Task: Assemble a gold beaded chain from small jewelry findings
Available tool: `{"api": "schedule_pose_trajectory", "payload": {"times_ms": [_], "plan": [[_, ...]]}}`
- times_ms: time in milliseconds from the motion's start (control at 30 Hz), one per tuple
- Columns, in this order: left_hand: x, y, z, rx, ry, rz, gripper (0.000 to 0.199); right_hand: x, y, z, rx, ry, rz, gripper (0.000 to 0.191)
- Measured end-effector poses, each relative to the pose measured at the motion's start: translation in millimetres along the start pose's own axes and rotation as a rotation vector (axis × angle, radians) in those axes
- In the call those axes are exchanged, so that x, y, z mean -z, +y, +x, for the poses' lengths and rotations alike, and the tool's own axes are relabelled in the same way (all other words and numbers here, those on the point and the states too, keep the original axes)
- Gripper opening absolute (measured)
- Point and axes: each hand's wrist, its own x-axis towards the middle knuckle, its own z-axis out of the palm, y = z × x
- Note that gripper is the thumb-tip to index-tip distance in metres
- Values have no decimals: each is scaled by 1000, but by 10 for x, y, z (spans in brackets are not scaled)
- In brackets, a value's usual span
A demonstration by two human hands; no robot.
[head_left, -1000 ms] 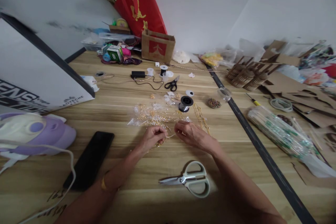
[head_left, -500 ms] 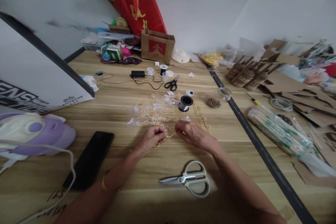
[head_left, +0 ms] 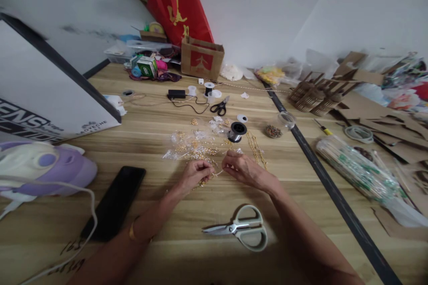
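A thin, pale strand (head_left: 218, 173) runs in a short, slightly sagging curve between my two hands; whether it is cord, wire or chain is too small to tell. My left hand (head_left: 197, 174) pinches its left end between thumb and forefinger. On the other side, my right hand (head_left: 245, 169) has its fingertips closed on the right end. Gold beads (head_left: 202, 183) show just under my left hand. Beyond both hands lie loose gold and clear beads among small plastic bags (head_left: 197, 144). A spool of wire (head_left: 237, 132) stands behind my right hand, with a gold chain (head_left: 256, 149) beside it.
Pale-handled scissors (head_left: 239, 228) lie close in front. At left are a black phone (head_left: 115, 202), a purple-and-white appliance (head_left: 63, 167) and a large box (head_left: 50, 84). Black scissors (head_left: 219, 107) and a dish of brown beads (head_left: 273, 131) sit farther back. Bagged sticks (head_left: 357, 164) lie right.
The strand between my hands shows a little more and curves downward more clearly. Both hands keep nearly the same place and grip; the whole view has shifted very slightly.
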Motion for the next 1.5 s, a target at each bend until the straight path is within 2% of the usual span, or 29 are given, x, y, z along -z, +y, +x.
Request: {"api": "schedule_pose_trajectory", "payload": {"times_ms": [333,900,1167,1500], "plan": [[-7,-25,9,-26,-15,0,30,-10,5,24,16,-6,56,14],[-29,-25,-21,-132,-42,76,22,-50,21,58,-115,-2,99,9],[-64,-20,-39,-283,-16,284,12,-73,19,59,-47,15,154,12],[-83,18,-50,-273,9,288,12,-84,57,50,2,-4,174,17]]}}
